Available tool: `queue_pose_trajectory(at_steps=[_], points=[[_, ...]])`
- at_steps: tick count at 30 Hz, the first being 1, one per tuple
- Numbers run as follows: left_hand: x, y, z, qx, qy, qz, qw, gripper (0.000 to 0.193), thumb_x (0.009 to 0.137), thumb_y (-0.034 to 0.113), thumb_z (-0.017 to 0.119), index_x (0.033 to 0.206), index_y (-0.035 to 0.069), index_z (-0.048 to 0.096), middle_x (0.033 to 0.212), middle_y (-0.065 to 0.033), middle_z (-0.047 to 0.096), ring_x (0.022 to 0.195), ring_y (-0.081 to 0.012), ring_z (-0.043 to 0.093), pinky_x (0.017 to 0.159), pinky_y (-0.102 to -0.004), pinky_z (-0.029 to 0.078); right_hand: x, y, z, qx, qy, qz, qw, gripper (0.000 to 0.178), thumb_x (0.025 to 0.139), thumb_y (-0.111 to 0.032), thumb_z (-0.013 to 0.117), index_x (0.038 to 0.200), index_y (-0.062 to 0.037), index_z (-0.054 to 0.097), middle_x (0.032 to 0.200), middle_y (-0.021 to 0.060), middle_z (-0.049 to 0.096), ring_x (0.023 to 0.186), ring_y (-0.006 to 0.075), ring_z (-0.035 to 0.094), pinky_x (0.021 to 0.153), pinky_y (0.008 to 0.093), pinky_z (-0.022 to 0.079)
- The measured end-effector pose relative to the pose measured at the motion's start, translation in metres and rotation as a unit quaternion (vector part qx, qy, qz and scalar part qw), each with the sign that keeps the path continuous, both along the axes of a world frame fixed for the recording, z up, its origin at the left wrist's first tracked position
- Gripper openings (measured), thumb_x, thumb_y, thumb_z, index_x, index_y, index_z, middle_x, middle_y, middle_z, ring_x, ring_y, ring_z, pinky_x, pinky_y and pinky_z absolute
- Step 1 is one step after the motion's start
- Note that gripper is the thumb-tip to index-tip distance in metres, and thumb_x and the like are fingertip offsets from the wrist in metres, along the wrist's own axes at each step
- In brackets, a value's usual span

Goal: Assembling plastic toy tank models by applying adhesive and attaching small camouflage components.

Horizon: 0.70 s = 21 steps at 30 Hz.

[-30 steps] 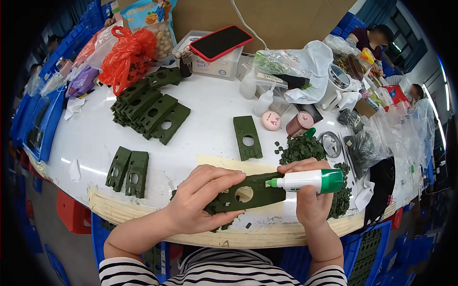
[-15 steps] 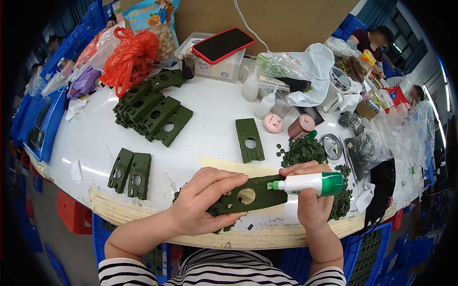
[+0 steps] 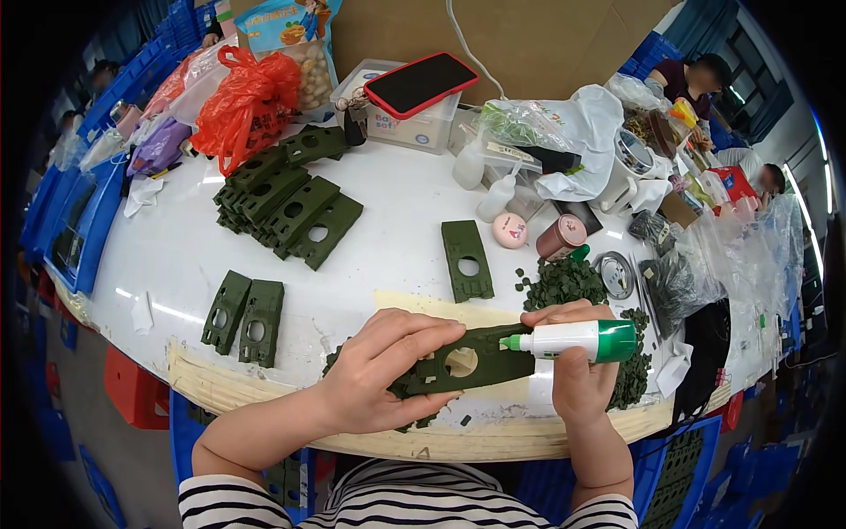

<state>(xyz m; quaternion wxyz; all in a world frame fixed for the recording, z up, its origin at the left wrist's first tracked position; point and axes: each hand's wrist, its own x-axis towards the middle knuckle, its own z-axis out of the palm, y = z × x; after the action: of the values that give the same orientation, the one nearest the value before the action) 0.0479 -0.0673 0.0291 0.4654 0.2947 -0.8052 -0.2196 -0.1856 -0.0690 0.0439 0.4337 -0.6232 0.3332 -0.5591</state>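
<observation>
My left hand (image 3: pixel 383 370) is closed around one end of a dark green plastic part (image 3: pixel 498 366), a flat hull-like piece with a round hole. In my right hand (image 3: pixel 582 379) is a white glue bottle (image 3: pixel 564 340) with a green base and green nozzle, lying nearly level. Its tip is at the part's top face, right of the hole; whether it touches, I cannot tell. My right fingers are also close to the part's far end. Ahead of my hands, a similar green part (image 3: pixel 467 260) lies alone on the table.
Stacked green parts (image 3: pixel 291 207) lie far left, with two more (image 3: pixel 261 322) nearer. Small green pieces (image 3: pixel 568 284) are heaped right of my hands, beside a pink-lidded jar (image 3: pixel 562 236) and squeeze bottles (image 3: pixel 498 194). A phone (image 3: pixel 421 85) rests on a plastic box. Other people sit far right.
The whole view has shifted slightly, so the table things appear a little further right. My hands, the green part and the glue bottle keep nearly the same pose.
</observation>
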Motion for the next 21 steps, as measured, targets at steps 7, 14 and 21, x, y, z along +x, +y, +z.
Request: queue_pose_trajectory(at_steps=[7, 14, 21], points=[[-0.0002, -0.0005, -0.0008, -0.005, 0.003, -0.001, 1.000, 0.061, 0.062, 0.010, 0.080, 0.116, -0.002, 0.057, 0.105, -0.0146, 0.060, 0.086, -0.0267, 0.059, 0.076, -0.0343, 0.047, -0.0014, -0.0011, -0.0026, -0.021, 0.022, -0.008, 0.999, 0.038, 0.088, -0.032, 0.062, 0.103, 0.0018, 0.052, 0.098, 0.0164, 0.059, 0.093, 0.0234, 0.060, 0.079, 0.0343, 0.050], [-0.0004, -0.0007, -0.0017, 0.018, 0.011, 0.002, 1.000, 0.060, 0.062, 0.010, 0.080, 0.117, 0.000, 0.057, 0.104, -0.0129, 0.059, 0.081, -0.0220, 0.057, 0.071, -0.0301, 0.048, -0.0007, -0.0020, -0.0066, 0.011, -0.052, 0.006, 0.999, 0.040, 0.088, -0.034, 0.061, 0.102, 0.0021, 0.051, 0.097, 0.0167, 0.059, 0.096, 0.0254, 0.060, 0.080, 0.0361, 0.049], [-0.0001, -0.0010, -0.0029, 0.018, 0.015, 0.003, 1.000, 0.059, 0.063, 0.010, 0.080, 0.117, 0.000, 0.058, 0.104, -0.0126, 0.059, 0.078, -0.0204, 0.056, 0.068, -0.0289, 0.049, 0.0007, -0.0006, -0.0045, -0.004, -0.033, 0.014, 0.999, 0.037, 0.089, -0.032, 0.061, 0.102, 0.0014, 0.052, 0.096, 0.0157, 0.058, 0.097, 0.0262, 0.060, 0.081, 0.0372, 0.049]])
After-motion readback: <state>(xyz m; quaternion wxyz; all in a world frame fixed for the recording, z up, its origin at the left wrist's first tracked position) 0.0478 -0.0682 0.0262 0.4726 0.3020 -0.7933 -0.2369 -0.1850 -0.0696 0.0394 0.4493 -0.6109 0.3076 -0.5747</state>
